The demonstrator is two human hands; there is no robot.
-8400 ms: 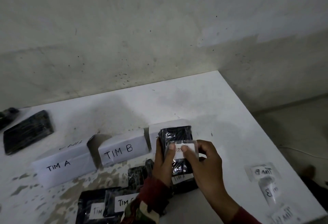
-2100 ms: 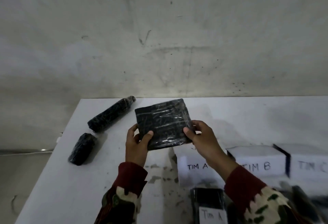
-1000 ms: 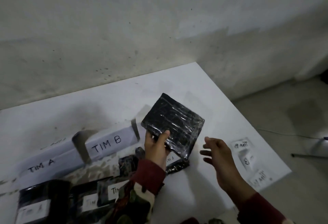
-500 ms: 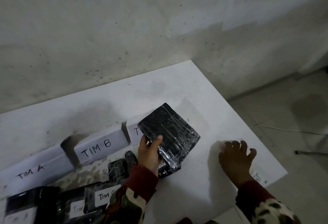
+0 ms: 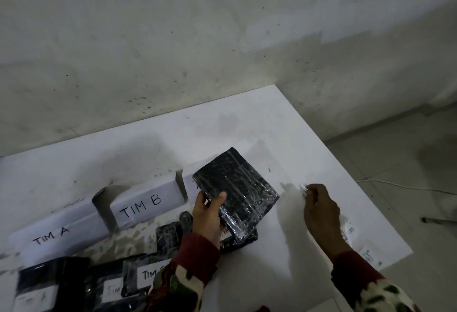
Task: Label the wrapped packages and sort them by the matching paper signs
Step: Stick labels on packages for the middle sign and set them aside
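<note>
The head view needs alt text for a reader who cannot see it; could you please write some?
Over a white table, a person's left hand holds a black wrapped package while the right hand pinches a clear label. Folded paper signs read TIM A and TIM B; labelled packages lie in front of them.

The scene is dim and grey-blue, with grainy noise across the wall [image 5: 222, 40]. Light falls from the upper right: the right hand [image 5: 321, 213] throws a soft shadow leftward over the white table [image 5: 247, 126]. Glare streaks the plastic wrap on the black package [image 5: 237, 188]. The lower corners are dark and soft, and straight edges bow slightly.
</note>
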